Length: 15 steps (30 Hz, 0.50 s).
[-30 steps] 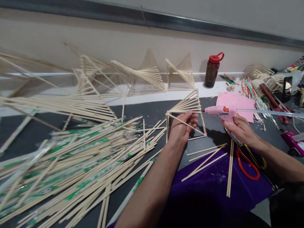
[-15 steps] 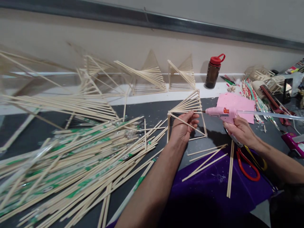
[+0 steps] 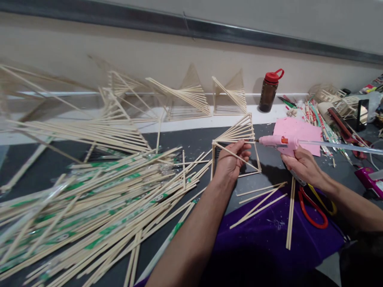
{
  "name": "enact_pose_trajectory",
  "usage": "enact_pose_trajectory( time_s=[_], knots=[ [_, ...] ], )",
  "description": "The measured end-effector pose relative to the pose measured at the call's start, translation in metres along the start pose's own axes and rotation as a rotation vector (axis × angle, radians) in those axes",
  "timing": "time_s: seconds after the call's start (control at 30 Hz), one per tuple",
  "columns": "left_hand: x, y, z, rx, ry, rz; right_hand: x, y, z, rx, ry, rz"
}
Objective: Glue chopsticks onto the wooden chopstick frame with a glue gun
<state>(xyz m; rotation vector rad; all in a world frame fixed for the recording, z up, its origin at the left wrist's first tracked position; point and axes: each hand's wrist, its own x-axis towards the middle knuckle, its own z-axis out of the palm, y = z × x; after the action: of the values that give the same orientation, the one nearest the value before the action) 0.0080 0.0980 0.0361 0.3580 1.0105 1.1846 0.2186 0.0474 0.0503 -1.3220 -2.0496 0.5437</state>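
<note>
Stick frame (image 3: 245,130) — pinched in the left hand (image 3: 231,160); right hand (image 3: 303,164) — wrapped around pink glue gun (image 3: 277,141).

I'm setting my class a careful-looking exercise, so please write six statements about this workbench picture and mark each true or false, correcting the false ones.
1. The right hand holds the pink glue gun. True.
2. The left hand touches nothing. False: it grips the small stick frame.
3. The glue gun's nozzle points toward the small stick frame. True.
4. The red-lidded bottle lies on its side. False: the red-lidded bottle stands upright.
5. A long translucent rod extends from the glue gun's rear. True.
6. The pink sheet is wrapped round the glue gun. False: the pink sheet lies on the dark table.
</note>
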Motion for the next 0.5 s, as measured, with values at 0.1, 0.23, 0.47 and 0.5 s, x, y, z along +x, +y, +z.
enact_pose_trajectory(
  time_s=[0.1,0.23,0.47,0.5],
  knots=[
    [0.0001,-0.0001,0.0000,0.003,-0.002,-0.002,-0.0010,0.0007,0.0000,-0.013,0.020,0.006],
    [0.0003,-0.0001,-0.0001,0.001,-0.001,0.002,-0.0007,0.0004,0.0010,-0.026,0.024,0.032],
    [0.0001,0.0003,-0.0005,0.008,-0.007,0.002,0.0001,-0.0003,-0.0001,-0.002,-0.001,0.018],
    [0.0000,0.0004,-0.0004,0.009,-0.006,0.001,-0.0003,-0.0003,-0.0003,-0.005,-0.002,0.020]
  ],
)
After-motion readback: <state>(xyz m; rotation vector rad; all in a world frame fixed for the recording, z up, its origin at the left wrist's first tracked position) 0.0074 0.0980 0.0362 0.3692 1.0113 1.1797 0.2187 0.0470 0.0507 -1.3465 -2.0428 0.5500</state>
